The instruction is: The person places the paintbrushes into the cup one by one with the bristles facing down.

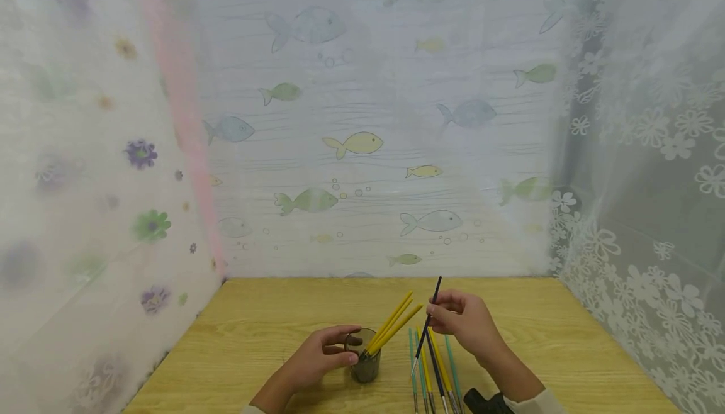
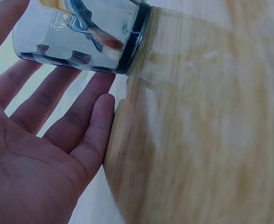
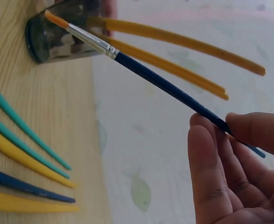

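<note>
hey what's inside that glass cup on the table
The glass cup holds yellow-handled paintbrushes, three by the head view, leaning right with bristles down. The left wrist view shows one brush tip near the base. The left hand covers part of the cup's side.

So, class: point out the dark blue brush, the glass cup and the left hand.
Dark blue brush (image 3: 165,85), right wrist view, mid-handle.
Glass cup (image 1: 366,369), head view, lower wall.
Left hand (image 1: 320,356), head view, back of hand.

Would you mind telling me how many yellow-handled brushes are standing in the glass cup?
3 yellow brushes stand in the glass cup, all leaning right; the right wrist view also shows three handles. More may be hidden behind them.
</note>
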